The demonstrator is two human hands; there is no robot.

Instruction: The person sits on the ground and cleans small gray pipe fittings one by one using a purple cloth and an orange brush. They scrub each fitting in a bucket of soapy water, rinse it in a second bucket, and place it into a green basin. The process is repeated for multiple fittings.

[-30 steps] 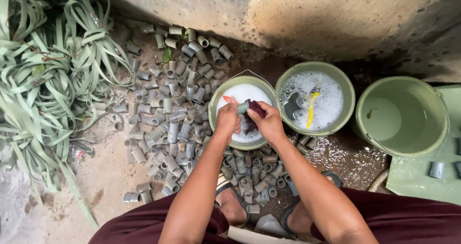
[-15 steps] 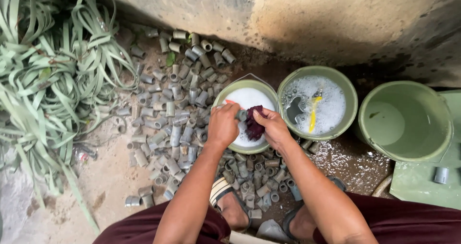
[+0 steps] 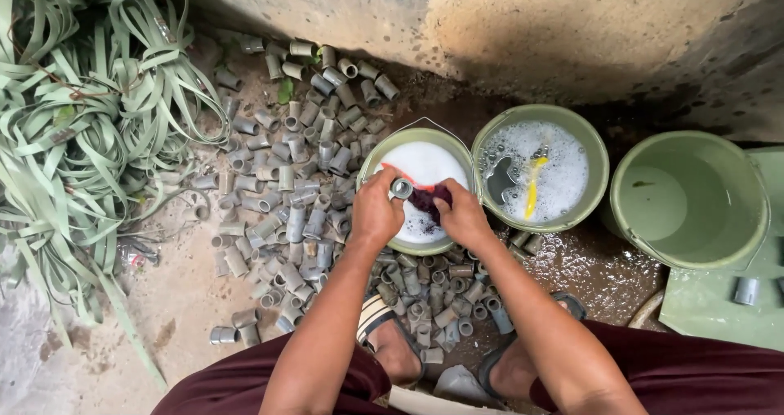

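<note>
Fitting point(image 3: 401, 189), a short grey pipe piece, sits in the left hand point(image 3: 375, 211), fingers closed round it with its open end facing up, right over the foam bucket point(image 3: 369, 163), probably so drips fall back into the suds. The right hand point(image 3: 463, 216) has its fingers closed on a dark red rag point(image 3: 426, 198), pressed against the fitting's side, a hold that suits scrubbing. Both hands meet above the bucket's near rim.

Just beside it stands a second bucket point(image 3: 600, 166) of soapy water with a yellow item point(image 3: 533, 188) floating in it, and further right a third bucket point(image 3: 755, 186) holding cloudy water without foam. Loose fittings point(image 3: 294, 178) lie heaped on the ground to the left and near the sandalled feet point(image 3: 384, 337), within easy reach. Long strap-like leaves point(image 3: 73, 137) sprawl at far left.
</note>
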